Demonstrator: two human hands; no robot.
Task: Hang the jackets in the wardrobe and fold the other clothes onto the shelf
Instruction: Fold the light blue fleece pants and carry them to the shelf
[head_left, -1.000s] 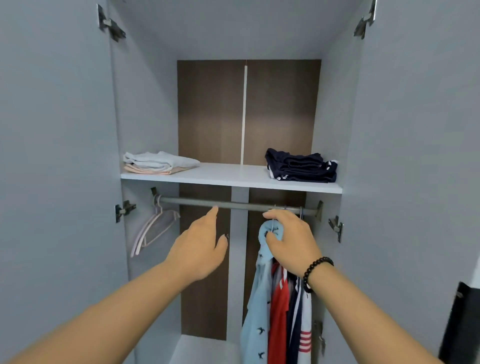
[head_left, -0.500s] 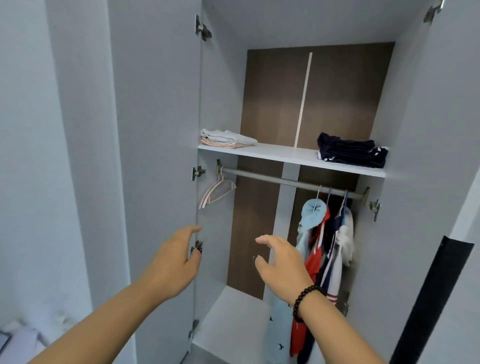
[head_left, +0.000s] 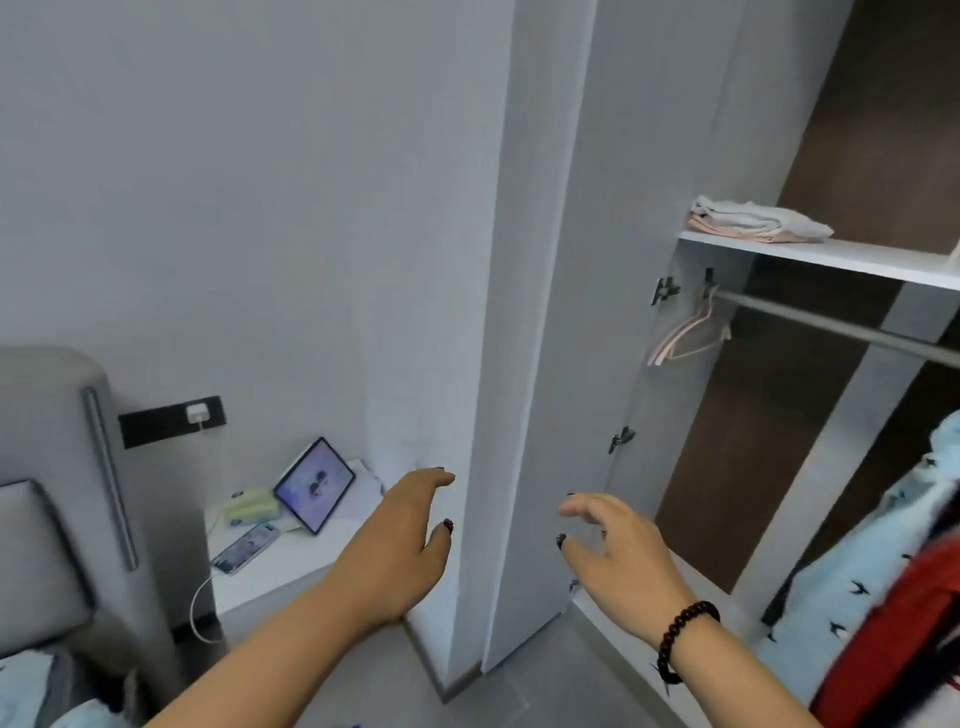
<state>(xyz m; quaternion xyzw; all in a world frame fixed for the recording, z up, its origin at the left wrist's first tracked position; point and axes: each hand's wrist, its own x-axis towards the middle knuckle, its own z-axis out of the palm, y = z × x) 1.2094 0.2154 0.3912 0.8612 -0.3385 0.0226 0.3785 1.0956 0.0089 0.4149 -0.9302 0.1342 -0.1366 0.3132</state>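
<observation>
The wardrobe stands open at the right, its left door (head_left: 524, 312) swung out edge-on. A white shelf (head_left: 831, 257) carries a folded grey and peach pile (head_left: 753, 221). Under it runs the grey rail (head_left: 841, 322) with empty pink hangers (head_left: 685, 338) at its left end. Hung jackets show at the right edge: a light blue one with small birds (head_left: 857, 566) and a red one (head_left: 904, 644). My left hand (head_left: 405, 540) and my right hand (head_left: 618, 556), with a dark bead bracelet, float open and empty in front of the door edge.
A white bedside table (head_left: 291, 556) at lower left holds a propped tablet (head_left: 314, 480), a phone on a cable (head_left: 244, 548) and a pale green object. A grey padded headboard (head_left: 62, 493) stands left of it. Light cloth lies at the bottom left corner (head_left: 31, 691).
My right hand let go of the hung blue jacket and both hands dropped away from the rail. The view swung left and down, bringing the bedside table and headboard into sight.
</observation>
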